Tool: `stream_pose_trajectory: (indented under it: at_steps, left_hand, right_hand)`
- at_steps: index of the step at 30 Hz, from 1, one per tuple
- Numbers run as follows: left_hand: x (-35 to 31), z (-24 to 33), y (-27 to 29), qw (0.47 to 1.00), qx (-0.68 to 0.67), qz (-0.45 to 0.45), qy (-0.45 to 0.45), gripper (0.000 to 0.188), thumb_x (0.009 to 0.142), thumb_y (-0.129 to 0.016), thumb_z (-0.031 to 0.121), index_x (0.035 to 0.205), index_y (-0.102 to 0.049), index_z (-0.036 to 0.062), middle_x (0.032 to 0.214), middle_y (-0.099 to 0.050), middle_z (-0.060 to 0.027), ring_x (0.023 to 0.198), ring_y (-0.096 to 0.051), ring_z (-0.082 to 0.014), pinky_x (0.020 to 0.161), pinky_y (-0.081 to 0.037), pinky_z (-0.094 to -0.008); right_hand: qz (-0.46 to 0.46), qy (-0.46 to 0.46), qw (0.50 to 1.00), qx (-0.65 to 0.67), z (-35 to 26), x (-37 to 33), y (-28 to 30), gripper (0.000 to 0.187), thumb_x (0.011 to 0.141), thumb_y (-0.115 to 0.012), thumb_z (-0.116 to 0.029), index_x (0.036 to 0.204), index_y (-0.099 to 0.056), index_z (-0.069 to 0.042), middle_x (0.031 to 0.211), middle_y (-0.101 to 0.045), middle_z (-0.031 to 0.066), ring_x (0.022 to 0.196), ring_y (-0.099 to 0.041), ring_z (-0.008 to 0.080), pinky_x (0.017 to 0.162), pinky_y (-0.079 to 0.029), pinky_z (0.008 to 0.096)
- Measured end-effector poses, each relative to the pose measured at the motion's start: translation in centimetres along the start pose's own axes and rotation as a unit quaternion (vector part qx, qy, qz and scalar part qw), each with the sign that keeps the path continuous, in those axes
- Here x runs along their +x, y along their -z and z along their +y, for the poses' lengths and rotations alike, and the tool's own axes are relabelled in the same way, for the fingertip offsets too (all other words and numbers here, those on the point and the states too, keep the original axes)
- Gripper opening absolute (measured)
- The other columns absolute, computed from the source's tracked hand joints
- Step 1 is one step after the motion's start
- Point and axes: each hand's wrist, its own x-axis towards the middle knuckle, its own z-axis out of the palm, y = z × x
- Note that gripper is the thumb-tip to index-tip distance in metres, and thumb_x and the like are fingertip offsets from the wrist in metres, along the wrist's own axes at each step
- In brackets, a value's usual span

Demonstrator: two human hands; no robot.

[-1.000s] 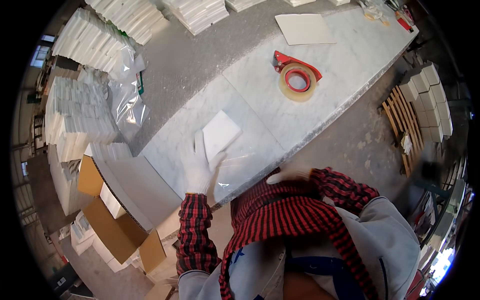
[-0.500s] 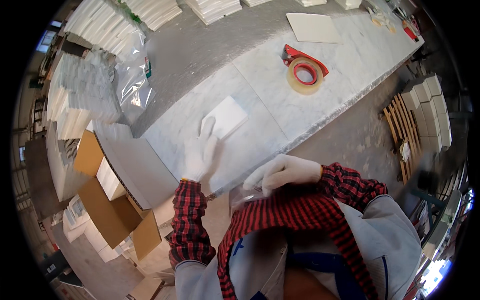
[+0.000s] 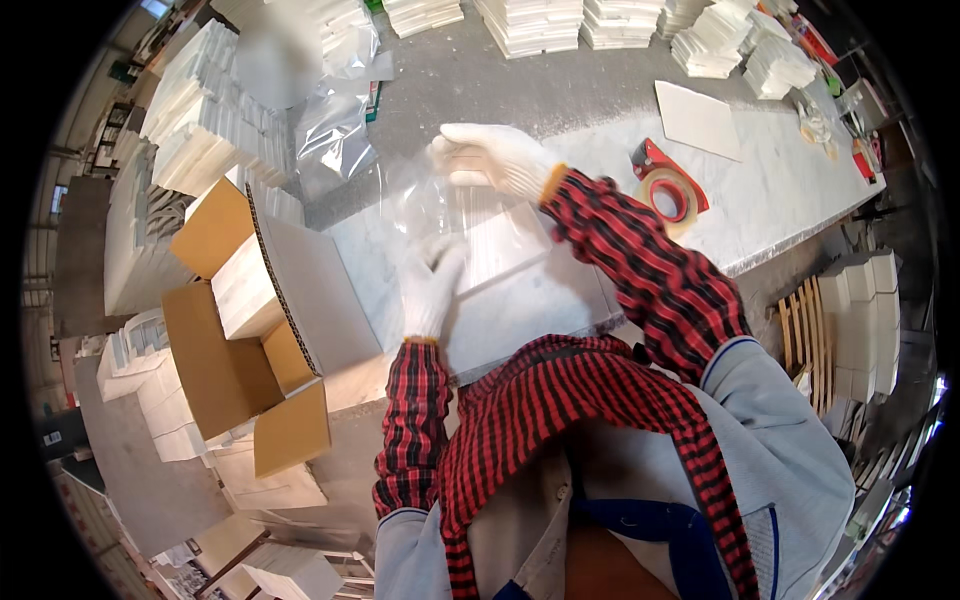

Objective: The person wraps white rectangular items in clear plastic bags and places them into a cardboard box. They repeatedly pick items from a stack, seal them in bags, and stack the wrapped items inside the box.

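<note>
On the marble-patterned table, a stack of thin white tiles or boards lies beneath a clear plastic bag. My white-gloved left hand is at the stack's near left corner, its fingers closed on the film. Beyond the stack, my gloved right hand reaches across with curled fingers, gripping the bag's far part. Glare and blur hide the film's exact edges, and I cannot tell how far the stack is inside it.
A red tape dispenser and a white sheet lie to the right. At left stands an open cardboard box holding white blocks. Spare plastic bags lie beyond it. Stacks of white pieces line the far side.
My right hand has swung from beside my body to the stack's far side, bringing the clear bag over it. My left hand stays by the stack. The view has shifted.
</note>
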Motion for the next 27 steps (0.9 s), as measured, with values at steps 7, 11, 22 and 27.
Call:
stream_pose_trajectory:
  at_steps: [7, 11, 22, 27]
  left_hand:
    - [2.1, -2.8, -0.4, 0.996, 0.005, 0.040, 0.085, 0.039, 0.096, -0.073, 0.032, 0.108, -0.077, -0.0051, 0.101, -0.076, -0.0124, 0.092, -0.067, -0.0154, 0.084, -0.052, -0.0313]
    - [2.0, -3.8, -0.6, 0.995, -0.028, 0.048, 0.084, 0.041, 0.097, -0.073, 0.034, 0.111, -0.076, -0.0047, 0.104, -0.076, -0.0140, 0.096, -0.067, -0.0166, 0.088, -0.051, -0.0312]
    - [1.6, 0.5, -2.2, 0.989, 0.098, 0.095, 0.064, 0.049, 0.101, -0.066, 0.036, 0.130, -0.071, -0.0035, 0.129, -0.074, -0.0171, 0.119, -0.067, -0.0252, 0.106, -0.048, -0.0361]
    - [4.2, -2.9, -0.8, 0.996, 0.013, 0.077, 0.033, 0.037, 0.093, -0.074, 0.016, 0.120, -0.074, -0.0093, 0.093, -0.077, -0.0084, 0.082, -0.066, -0.0127, 0.077, -0.054, -0.0294]
  right_hand:
    - [0.178, 0.088, 0.971, -0.130, 2.9, -0.8, 6.4, 0.055, 0.099, -0.070, -0.037, 0.139, -0.062, 0.001, 0.120, -0.071, 0.0117, 0.107, -0.067, 0.0178, 0.095, -0.053, 0.0310]
    - [0.203, 0.069, 0.865, -0.453, 4.2, -6.7, 6.9, 0.070, 0.100, -0.065, -0.047, 0.150, -0.052, 0.001, 0.133, -0.069, 0.0186, 0.119, -0.067, 0.0256, 0.102, -0.051, 0.0354]
    - [0.210, 0.150, 0.785, -0.564, 8.3, -4.6, 5.5, 0.037, 0.104, -0.056, -0.025, 0.140, -0.067, -0.021, 0.119, -0.074, 0.0159, 0.106, -0.072, 0.0357, 0.093, -0.056, 0.0455]
    - [0.187, 0.142, 0.784, -0.575, 7.8, -3.9, 5.4, 0.038, 0.104, -0.054, -0.026, 0.140, -0.067, -0.026, 0.123, -0.074, 0.0130, 0.113, -0.071, 0.0321, 0.097, -0.055, 0.0426]
